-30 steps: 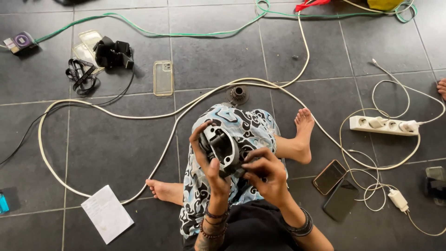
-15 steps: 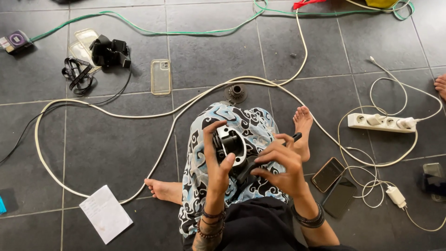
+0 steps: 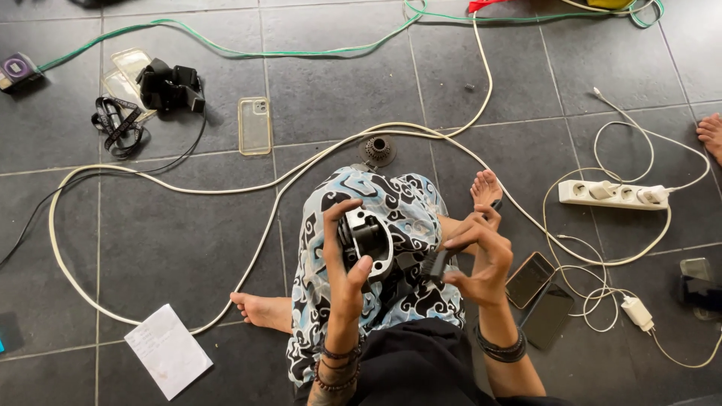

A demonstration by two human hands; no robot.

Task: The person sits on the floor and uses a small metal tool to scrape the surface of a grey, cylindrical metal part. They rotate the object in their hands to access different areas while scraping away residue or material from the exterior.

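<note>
Head view, looking down on a person seated cross-legged on dark floor tiles. Their left hand (image 3: 344, 259) is wrapped around a round metal part (image 3: 368, 239) with a dark hollow centre, thumb on the near rim and fingers curled over the far side, holding it up over the lap. The right hand (image 3: 481, 252) is closed around a small dark brush (image 3: 436, 263) (it may be some other short-handled tool; the view is too small to be sure), whose bristled end sits just beside the part's right edge; whether they touch I cannot tell.

Just beyond the left hand, past the knees, a small toothed gear (image 3: 377, 149) lies on the floor beside a long white cable (image 3: 226, 189) that loops around both hands. Near the right hand, on its outer side, two phones (image 3: 530, 280) lie face up, with a white charger (image 3: 636, 311) further out and a white power strip (image 3: 611, 194) beyond that. Well off to the left hand's side lies a sheet of white paper (image 3: 167, 350). Far ahead on that side are a clear phone case (image 3: 254, 125) and a black strap (image 3: 116, 124).
</note>
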